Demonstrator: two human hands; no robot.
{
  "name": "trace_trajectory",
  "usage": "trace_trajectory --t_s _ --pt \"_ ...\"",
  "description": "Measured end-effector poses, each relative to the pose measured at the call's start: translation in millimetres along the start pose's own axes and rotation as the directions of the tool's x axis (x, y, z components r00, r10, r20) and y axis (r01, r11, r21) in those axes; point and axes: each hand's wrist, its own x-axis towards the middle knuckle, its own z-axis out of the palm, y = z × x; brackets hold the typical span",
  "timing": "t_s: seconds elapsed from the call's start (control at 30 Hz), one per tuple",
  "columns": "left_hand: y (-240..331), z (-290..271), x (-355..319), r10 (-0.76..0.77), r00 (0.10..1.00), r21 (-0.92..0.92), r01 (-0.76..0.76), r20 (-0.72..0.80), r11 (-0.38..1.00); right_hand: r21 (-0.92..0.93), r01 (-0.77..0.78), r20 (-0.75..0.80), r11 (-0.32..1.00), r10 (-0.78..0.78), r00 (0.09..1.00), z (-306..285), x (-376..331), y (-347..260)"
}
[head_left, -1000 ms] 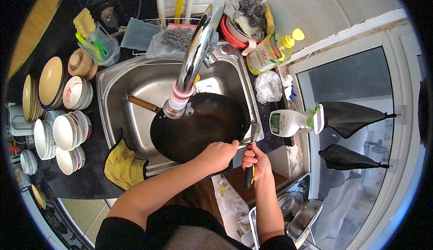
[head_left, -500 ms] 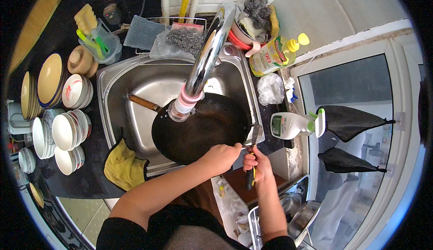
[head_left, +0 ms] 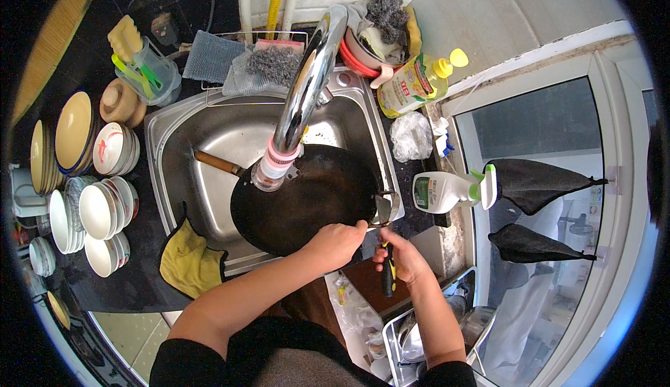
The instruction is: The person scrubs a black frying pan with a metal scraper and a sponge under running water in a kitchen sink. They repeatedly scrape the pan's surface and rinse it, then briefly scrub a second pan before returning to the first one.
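Observation:
A dark wok (head_left: 307,209) lies tilted in the steel sink (head_left: 209,125), its wooden handle (head_left: 219,162) pointing left. At its right side sticks out a metal loop handle (head_left: 386,207). My left hand (head_left: 336,245) is closed at the base of this loop, by the wok's near right rim; its fingertips are partly hidden. Just right of it, my right hand (head_left: 405,260) wraps round the black and yellow handle of what looks like a screwdriver (head_left: 389,275). The tool stands upright in the picture, below the loop; its tip is hard to make out.
A chrome faucet (head_left: 307,83) arches over the wok. Stacked bowls (head_left: 98,211) and plates (head_left: 75,130) stand left, near a yellow cloth (head_left: 192,258) on the sink edge. At right are a spray bottle (head_left: 447,191), a plastic bag (head_left: 410,137) and a detergent bottle (head_left: 412,87).
My right hand has slid slightly right and its fingers have loosened and shifted on the tool's handle. The loop handle has turned and shows wider. The whole view has moved a little.

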Motion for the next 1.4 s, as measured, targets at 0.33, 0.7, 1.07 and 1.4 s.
trace_trajectory --t_s 0.33,0.7,1.07,1.4 --pt "3 -2 0 -0.022 1.0 0.006 0.022 0.008 1.0 -0.559 0.042 -0.203 0.828 -0.185 0.962 -21 -28 -4" --pt "2 0 -2 -0.023 1.0 -0.019 0.023 -0.017 1.0 -0.68 0.122 -0.179 0.723 -0.325 0.929 -25 -58 -7" --pt "1 -1 -2 -0.022 1.0 -0.042 0.022 0.006 0.999 -0.408 0.393 -0.173 0.824 -0.493 0.853 -29 -58 24" --pt "0 -1 -2 -0.004 1.0 -0.039 0.004 0.009 0.999 -0.442 0.302 -0.331 0.845 -0.466 0.82 -10 -61 20"
